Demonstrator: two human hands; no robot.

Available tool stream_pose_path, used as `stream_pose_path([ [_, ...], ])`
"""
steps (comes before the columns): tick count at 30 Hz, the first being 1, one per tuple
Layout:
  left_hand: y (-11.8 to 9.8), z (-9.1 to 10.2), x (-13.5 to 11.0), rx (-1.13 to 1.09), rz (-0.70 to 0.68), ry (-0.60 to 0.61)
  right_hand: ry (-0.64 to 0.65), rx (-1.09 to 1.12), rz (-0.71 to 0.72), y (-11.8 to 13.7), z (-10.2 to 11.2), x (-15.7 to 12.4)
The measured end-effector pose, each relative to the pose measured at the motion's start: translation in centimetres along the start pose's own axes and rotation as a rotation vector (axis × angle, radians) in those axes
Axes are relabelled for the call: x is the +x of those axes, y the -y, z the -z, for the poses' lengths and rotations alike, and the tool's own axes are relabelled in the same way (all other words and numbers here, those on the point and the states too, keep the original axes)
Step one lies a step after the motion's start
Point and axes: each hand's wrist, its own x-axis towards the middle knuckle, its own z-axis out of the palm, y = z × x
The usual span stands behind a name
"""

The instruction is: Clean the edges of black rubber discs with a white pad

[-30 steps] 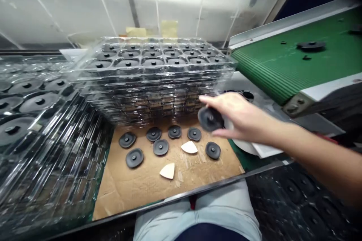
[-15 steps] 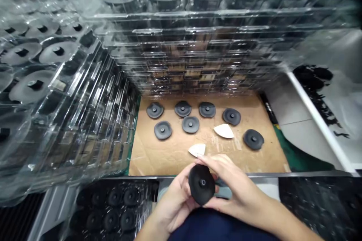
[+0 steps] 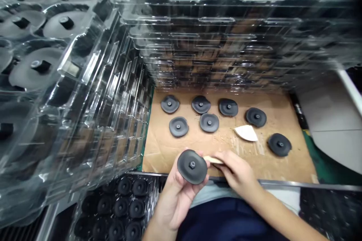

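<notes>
My left hand (image 3: 178, 192) grips a black round disc with a small hub (image 3: 192, 166), its hub side facing up. Close to the disc's right edge, my right hand (image 3: 236, 171) pinches a pale wedge-shaped pad (image 3: 213, 160), seen nearly edge-on. Whether the pad touches the disc I cannot tell. A second white wedge-shaped pad (image 3: 246, 133) lies on the cardboard sheet (image 3: 161, 154). Several similar black discs rest there too, among them one in the middle (image 3: 209, 122) and one at the right (image 3: 279, 144).
Tall stacks of clear plastic trays rise at the left (image 3: 113, 94) and the back (image 3: 203, 37), some holding discs. Below the metal table edge (image 3: 283, 183), a tray of black discs (image 3: 121, 207) sits at lower left. A white panel (image 3: 333, 109) stands at the right.
My right hand has let go of the disc and picked up the nearer white pad from the cardboard. My left hand still holds the disc. The camera view has shifted.
</notes>
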Motion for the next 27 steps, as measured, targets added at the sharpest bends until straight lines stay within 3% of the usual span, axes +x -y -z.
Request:
stream_pose_path([
  [4, -0.2, -0.6, 0.4, 0.003, -0.051, -0.018, 0.014, 0.020, 0.023, 2.1, 2.0, 2.0],
  [7, -0.1, -1.4, 0.7, 0.056, -0.111, -0.044, -0.090, 0.092, 0.051, 5.5, 4.0, 3.7],
  [10, 0.2, -2.0, 0.8, 0.140, -0.116, -0.047, -0.156, 0.172, 0.246, 8.9, 5.1, 4.0],
  [12, 0.4, -2.5, 0.7, 0.189, -0.113, -0.075, -0.064, 0.209, 0.317, 10.2, 5.3, 3.6],
  [15, 0.8, -3.5, 0.6, 0.238, -0.103, -0.110, 0.004, 0.187, 0.313, 10.6, 5.6, 3.2],
  [19, 1.4, -5.5, 0.3, 0.291, -0.051, -0.064, -0.202, 0.137, 0.379, 10.1, 6.4, 2.8],
  [21, 1.6, -6.3, 0.0, 0.305, -0.056, -0.090, -0.119, 0.185, 0.414, 9.7, 7.2, 1.7],
  [24, 1.9, -6.6, -0.3, 0.295, -0.036, -0.097, -0.017, 0.163, 0.311, 8.8, 8.9, -0.6],
  [27, 2.8, -6.5, -0.2, 0.299, 0.028, -0.018, -0.133, -0.020, 0.206, 8.3, 10.2, -1.5],
])
